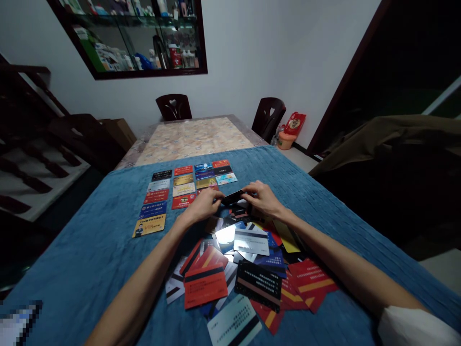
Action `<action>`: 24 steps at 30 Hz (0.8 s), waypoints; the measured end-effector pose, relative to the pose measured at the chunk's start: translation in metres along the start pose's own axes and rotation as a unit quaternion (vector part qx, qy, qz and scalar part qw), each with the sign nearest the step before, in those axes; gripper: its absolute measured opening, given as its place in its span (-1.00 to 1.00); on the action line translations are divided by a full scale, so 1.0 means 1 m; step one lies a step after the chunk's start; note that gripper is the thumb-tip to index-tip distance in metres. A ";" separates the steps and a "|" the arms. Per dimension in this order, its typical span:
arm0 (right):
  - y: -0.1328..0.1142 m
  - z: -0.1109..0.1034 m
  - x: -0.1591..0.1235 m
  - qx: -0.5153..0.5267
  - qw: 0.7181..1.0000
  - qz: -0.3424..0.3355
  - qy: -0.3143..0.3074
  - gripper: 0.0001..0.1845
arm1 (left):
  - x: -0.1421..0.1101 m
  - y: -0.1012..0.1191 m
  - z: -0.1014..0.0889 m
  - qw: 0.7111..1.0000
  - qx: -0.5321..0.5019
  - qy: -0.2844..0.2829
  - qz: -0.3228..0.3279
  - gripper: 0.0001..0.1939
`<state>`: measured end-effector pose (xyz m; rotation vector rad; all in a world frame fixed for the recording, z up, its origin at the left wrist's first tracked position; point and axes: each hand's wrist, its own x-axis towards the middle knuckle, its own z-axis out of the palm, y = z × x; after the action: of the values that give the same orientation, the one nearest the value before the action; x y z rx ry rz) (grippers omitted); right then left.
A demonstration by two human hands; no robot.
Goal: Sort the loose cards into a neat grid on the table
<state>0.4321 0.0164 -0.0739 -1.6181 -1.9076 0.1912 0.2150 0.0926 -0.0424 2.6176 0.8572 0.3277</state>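
A black card is held between my two hands, just beyond a loose pile of cards. My left hand pinches its left end, and my right hand grips its right end. Below my hands lie overlapping cards, among them a red-orange card, a black striped card, a silver card and a pale green card. Left of my hands, other cards sit face up in columns, with a gold card at the near left and a light blue card at the right.
A blue cloth covers the near table, and a patterned cover lies on the far part. Dark chairs stand beyond it. A red bag rests by the wall. A blurred-out object sits at lower left.
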 end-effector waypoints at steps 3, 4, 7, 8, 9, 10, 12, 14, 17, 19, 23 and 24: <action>0.000 0.000 0.000 0.000 1.000 -0.001 -0.003 -0.84 | 0.000 -0.001 0.002 1.000 0.019 0.008 -0.002 -0.69; 0.000 0.000 0.000 -0.002 1.000 -0.002 -0.006 -0.84 | 0.000 -0.001 0.002 1.000 0.022 0.009 -0.002 -0.70; 0.001 0.000 0.000 -0.011 1.000 -0.002 -0.020 -0.84 | 0.000 -0.001 0.002 1.000 0.028 0.013 -0.004 -0.70; 0.002 0.001 0.000 -0.015 1.000 0.001 -0.023 -0.84 | 0.000 -0.001 0.002 0.999 0.030 0.012 -0.004 -0.70; 0.002 0.001 0.000 -0.019 0.999 0.003 -0.026 -0.84 | 0.000 -0.001 0.002 0.999 0.032 0.012 -0.003 -0.69; 0.003 0.002 -0.001 -0.022 0.999 0.006 -0.028 -0.84 | 0.000 -0.001 0.002 0.999 0.034 0.013 -0.004 -0.69; 0.004 0.003 -0.001 -0.028 0.999 0.008 -0.033 -0.83 | 0.000 -0.001 0.002 0.999 0.035 0.016 -0.007 -0.69; 0.005 0.005 -0.001 -0.032 0.999 0.006 -0.036 -0.84 | 0.000 -0.001 0.002 0.999 0.033 0.019 -0.006 -0.69; 0.006 0.005 -0.002 -0.031 0.999 0.001 -0.021 -0.86 | -0.001 -0.002 0.002 1.000 0.022 0.015 -0.001 -0.69; 0.006 0.004 -0.001 -0.015 1.000 -0.004 -0.001 -0.85 | -0.001 -0.002 0.002 1.000 0.015 0.013 -0.001 -0.68; 0.004 0.003 -0.001 0.025 0.999 -0.022 0.043 -0.86 | -0.001 0.000 0.001 1.000 0.016 0.000 0.005 -0.68; 0.003 0.003 -0.001 0.033 0.998 -0.028 0.051 -0.87 | -0.001 0.000 0.001 1.000 0.016 -0.002 0.006 -0.68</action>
<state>0.4332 0.0170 -0.0779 -1.5002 -1.8476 0.1435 0.2142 0.0915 -0.0432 2.6534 0.8524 0.3133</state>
